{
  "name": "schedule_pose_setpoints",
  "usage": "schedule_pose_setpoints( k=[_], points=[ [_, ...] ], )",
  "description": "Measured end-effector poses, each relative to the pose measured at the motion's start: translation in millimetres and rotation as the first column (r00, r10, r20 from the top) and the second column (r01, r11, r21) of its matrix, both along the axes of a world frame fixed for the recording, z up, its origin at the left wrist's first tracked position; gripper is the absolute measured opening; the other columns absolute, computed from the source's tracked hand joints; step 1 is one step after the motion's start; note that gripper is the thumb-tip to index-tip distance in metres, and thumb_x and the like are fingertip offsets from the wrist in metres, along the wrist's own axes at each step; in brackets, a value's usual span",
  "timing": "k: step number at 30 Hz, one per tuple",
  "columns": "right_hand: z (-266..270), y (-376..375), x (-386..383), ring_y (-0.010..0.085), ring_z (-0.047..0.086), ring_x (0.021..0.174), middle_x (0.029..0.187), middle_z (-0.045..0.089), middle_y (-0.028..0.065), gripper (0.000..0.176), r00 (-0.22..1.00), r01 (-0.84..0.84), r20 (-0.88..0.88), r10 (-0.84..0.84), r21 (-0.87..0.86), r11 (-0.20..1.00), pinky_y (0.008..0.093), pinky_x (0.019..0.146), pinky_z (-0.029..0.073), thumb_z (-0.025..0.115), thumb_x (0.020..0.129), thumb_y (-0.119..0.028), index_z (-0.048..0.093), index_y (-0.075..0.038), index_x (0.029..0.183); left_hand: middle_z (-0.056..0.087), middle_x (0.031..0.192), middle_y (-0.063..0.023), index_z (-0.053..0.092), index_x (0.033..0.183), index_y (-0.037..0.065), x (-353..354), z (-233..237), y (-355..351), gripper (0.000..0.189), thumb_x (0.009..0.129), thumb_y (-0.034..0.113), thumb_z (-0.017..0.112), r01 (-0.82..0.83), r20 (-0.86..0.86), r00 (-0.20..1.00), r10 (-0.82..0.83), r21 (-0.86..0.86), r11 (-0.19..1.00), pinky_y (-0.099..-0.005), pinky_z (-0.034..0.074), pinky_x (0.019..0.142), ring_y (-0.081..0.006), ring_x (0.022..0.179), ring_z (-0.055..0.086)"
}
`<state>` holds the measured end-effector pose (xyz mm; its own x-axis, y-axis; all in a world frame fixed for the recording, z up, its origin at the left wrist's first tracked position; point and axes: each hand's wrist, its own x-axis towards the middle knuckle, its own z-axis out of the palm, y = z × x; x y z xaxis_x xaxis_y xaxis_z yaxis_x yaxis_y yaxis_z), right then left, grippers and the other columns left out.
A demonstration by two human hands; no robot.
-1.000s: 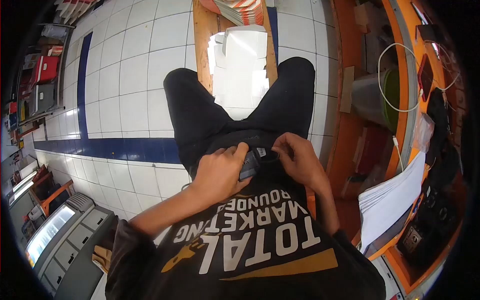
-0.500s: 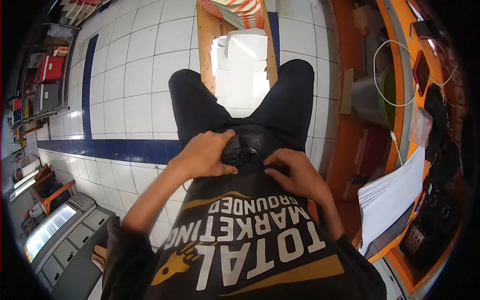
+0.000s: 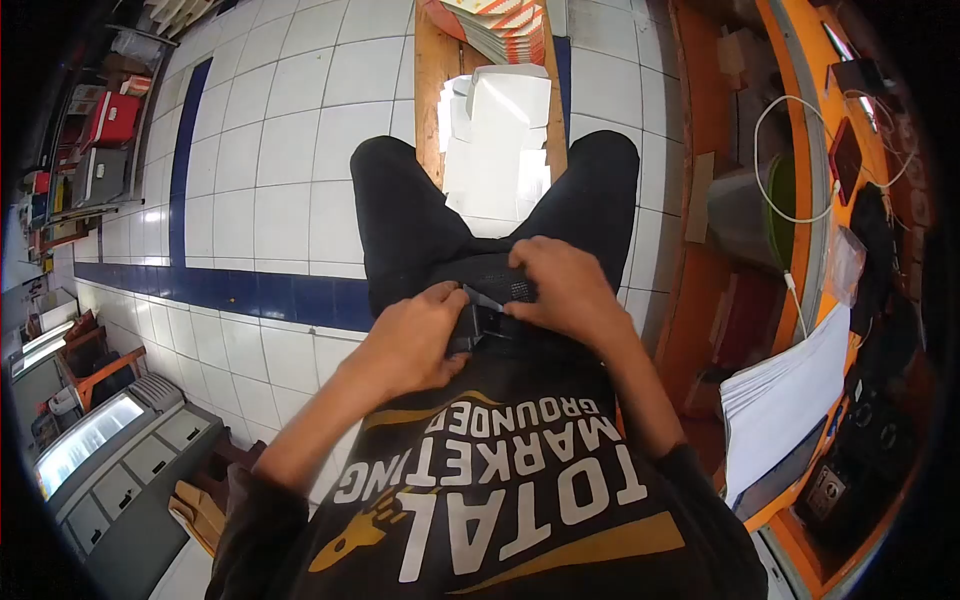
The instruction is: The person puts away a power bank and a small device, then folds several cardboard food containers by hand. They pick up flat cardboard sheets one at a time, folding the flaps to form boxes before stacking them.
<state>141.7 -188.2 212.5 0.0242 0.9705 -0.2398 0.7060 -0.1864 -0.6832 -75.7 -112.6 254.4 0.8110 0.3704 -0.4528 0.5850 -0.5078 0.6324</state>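
A small black box-like device [image 3: 488, 322] rests at my waist against the black shirt, over a dark mesh-textured piece [image 3: 490, 285] in my lap. My left hand [image 3: 418, 335] is closed around its left side, thumb and fingers on its edges. A thin grey flap or strip [image 3: 484, 299] slants across its top. At the strip's right end, my right hand [image 3: 568, 288] is closed in a pinch, with the index finger bent over the mesh piece. Exactly what the right fingertips grip is hard to see.
Ahead, between my knees, a wooden bench [image 3: 430, 120] carries white flattened card boxes [image 3: 497, 140] and a stack of red-and-white printed card [image 3: 500, 30]. On the right, an orange counter [image 3: 800, 110] holds a white cable [image 3: 760, 160], papers [image 3: 780, 400] and a phone [image 3: 846, 160].
My right hand has moved forward and left, onto the device and mesh piece. A grey flap or strip now shows between my hands. The view has shifted slightly.
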Motion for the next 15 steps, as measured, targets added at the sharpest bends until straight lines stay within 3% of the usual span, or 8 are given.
schedule_pose_setpoints(
  k=[2, 5, 7, 11, 14, 15],
  points=[
    [-16.4, 5.8, -11.4, 0.0300, 0.066, 0.088, 0.090, 0.063, 0.0107, 0.047, 0.979, -0.171, 0.109, 0.174, -0.035, 0.985, 0.0417, 0.075, 0.053, 0.088, 0.064, -0.019, 0.061, -0.006, 0.100, 0.062, 0.115, -0.0278, 0.056, 0.121, -0.006, -1.9, 0.7, -2.7, 0.059, 0.071, 0.015, 0.081, -0.031, 0.014, 0.999, 0.030, 0.055, 0.998, -0.0467, 0.053, 0.090, -0.0444, 0.104, 0.063],
    [-12.7, 8.3, -22.8, 0.0305, 0.064, 0.097, 0.094, 0.064, 0.0111, 0.051, 0.960, -0.200, 0.194, 0.201, -0.027, 0.980, 0.0430, 0.079, 0.053, 0.089, 0.061, -0.018, 0.060, -0.006, 0.101, 0.064, 0.111, -0.0279, 0.053, 0.125, -0.005, -8.1, -2.9, -1.5, 0.063, 0.073, 0.017, 0.081, -0.004, -0.015, 1.000, 0.005, 0.064, 0.998, -0.0479, 0.053, 0.089, -0.0447, 0.103, 0.063],
    [-18.5, 10.1, -26.7, 0.0309, 0.063, 0.100, 0.096, 0.064, 0.0115, 0.054, 0.952, -0.208, 0.226, 0.205, -0.013, 0.978, 0.0431, 0.081, 0.053, 0.090, 0.060, -0.018, 0.060, -0.005, 0.103, 0.067, 0.104, -0.0239, 0.055, 0.120, -0.006, -7.9, -5.6, 6.0, 0.056, 0.074, 0.016, 0.080, 0.024, -0.085, 0.996, -0.026, -0.019, 1.000, -0.0471, 0.054, 0.086, -0.0424, 0.095, 0.066],
    [-38.4, 14.6, -26.8, 0.0318, 0.063, 0.103, 0.104, 0.067, 0.0133, 0.057, 0.938, -0.261, 0.226, 0.263, -0.039, 0.964, 0.0427, 0.086, 0.053, 0.090, 0.059, -0.017, 0.061, -0.004, 0.106, 0.066, 0.099, -0.0283, 0.051, 0.122, -0.005, -3.2, -9.6, 7.6, 0.061, 0.075, 0.020, 0.080, 0.074, -0.148, 0.985, -0.085, -0.077, 0.994, -0.0478, 0.053, 0.085, -0.0432, 0.102, 0.063],
    [-42.7, 16.8, -24.3, 0.0322, 0.063, 0.103, 0.108, 0.067, 0.0134, 0.058, 0.944, -0.280, 0.159, 0.290, -0.083, 0.957, 0.0412, 0.090, 0.053, 0.089, 0.059, -0.016, 0.063, -0.002, 0.109, 0.064, 0.101, -0.0267, 0.051, 0.119, -0.004, 2.8, -13.5, -3.6, 0.059, 0.075, 0.020, 0.080, 0.075, -0.202, 0.977, -0.072, 0.005, 0.997, -0.0471, 0.054, 0.084, -0.0436, 0.096, 0.064],
    [-38.6, 16.7, -24.9, 0.0322, 0.063, 0.103, 0.108, 0.067, 0.0134, 0.058, 0.946, -0.276, 0.156, 0.286, -0.082, 0.958, 0.0412, 0.090, 0.053, 0.089, 0.059, -0.016, 0.063, -0.002, 0.109, 0.062, 0.101, -0.0239, 0.052, 0.116, -0.003, 0.4, -16.9, -12.2, 0.055, 0.075, 0.021, 0.080, 0.065, -0.138, 0.989, -0.044, 0.146, 0.987, -0.0461, 0.055, 0.081, -0.0428, 0.092, 0.065]
  ],
)
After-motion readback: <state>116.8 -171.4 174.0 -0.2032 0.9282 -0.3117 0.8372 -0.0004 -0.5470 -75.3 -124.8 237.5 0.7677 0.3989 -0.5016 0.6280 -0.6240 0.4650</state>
